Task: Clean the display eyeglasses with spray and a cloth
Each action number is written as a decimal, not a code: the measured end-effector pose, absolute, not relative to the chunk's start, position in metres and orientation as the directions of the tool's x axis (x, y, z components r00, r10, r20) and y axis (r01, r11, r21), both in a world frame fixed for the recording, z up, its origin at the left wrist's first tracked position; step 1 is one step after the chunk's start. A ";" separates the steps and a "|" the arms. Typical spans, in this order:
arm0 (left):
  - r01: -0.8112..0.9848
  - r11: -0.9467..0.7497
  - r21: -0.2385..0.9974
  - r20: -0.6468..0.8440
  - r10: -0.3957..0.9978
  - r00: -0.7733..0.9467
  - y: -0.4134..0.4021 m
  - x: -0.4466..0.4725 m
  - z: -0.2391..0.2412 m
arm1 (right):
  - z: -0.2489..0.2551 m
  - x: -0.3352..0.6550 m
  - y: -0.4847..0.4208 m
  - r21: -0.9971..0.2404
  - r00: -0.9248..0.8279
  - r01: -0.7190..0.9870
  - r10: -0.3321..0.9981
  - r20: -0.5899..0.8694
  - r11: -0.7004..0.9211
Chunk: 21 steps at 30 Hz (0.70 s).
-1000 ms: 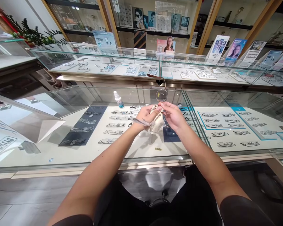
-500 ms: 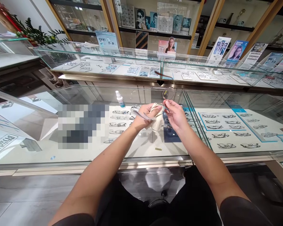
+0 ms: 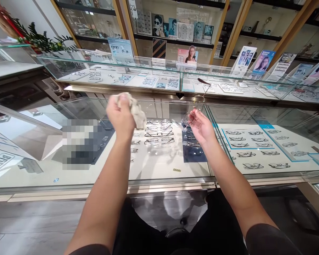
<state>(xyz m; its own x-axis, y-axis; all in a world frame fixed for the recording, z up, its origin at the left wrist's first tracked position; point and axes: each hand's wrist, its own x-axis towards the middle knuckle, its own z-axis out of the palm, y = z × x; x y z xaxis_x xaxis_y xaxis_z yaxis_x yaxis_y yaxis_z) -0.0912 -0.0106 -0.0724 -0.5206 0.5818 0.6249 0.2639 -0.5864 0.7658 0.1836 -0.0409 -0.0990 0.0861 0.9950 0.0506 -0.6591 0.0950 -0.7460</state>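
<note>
Over the glass display case, my left hand [image 3: 121, 113] is raised at centre-left, its fingers closed on a cream cloth [image 3: 138, 115] that hangs crumpled to the right. The spray bottle is no longer visible; the hand and cloth cover that area. My right hand [image 3: 202, 124] pinches a pair of thin-rimmed round eyeglasses [image 3: 198, 102] by the frame. The glasses are held on edge, one lens above the other, with a dark-tipped temple sticking up at the top. Cloth and glasses are well apart.
Under the glass top of the near case [image 3: 149, 166] lie rows of eyeglasses [image 3: 159, 134] and a dark blue panel [image 3: 194, 156]. A small yellow-green strip [image 3: 177, 170] is near the front edge. Behind stands a second glass case [image 3: 108, 76] with upright advertising cards [image 3: 121, 49] on it.
My left hand has pulled the cloth off the glasses and moved left and up. My right hand has shifted slightly right, still holding the glasses.
</note>
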 end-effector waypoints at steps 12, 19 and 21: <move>0.582 0.510 0.634 -0.073 0.788 -0.611 0.004 -0.159 -0.088 | -0.102 0.184 -0.038 -0.769 0.102 -0.625 0.991 0.092 0.136; 0.715 0.245 0.655 0.386 0.705 -0.595 -0.010 -0.135 -0.080 | -0.099 0.187 -0.037 -0.723 0.117 -0.678 0.990 0.074 0.134; 0.764 -0.017 0.645 0.670 0.493 -0.555 -0.022 -0.118 -0.074 | -0.098 0.188 -0.036 -0.714 0.130 -0.686 0.989 0.070 0.140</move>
<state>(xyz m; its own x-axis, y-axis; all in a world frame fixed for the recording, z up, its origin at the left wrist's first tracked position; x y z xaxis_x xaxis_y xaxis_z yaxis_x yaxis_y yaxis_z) -0.1183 -0.0224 -0.0742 -0.5552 0.4925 0.6702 0.7638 -0.0170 0.6453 0.1880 -0.0365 -0.0978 0.1299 0.9891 0.0696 -0.6855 0.1403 -0.7144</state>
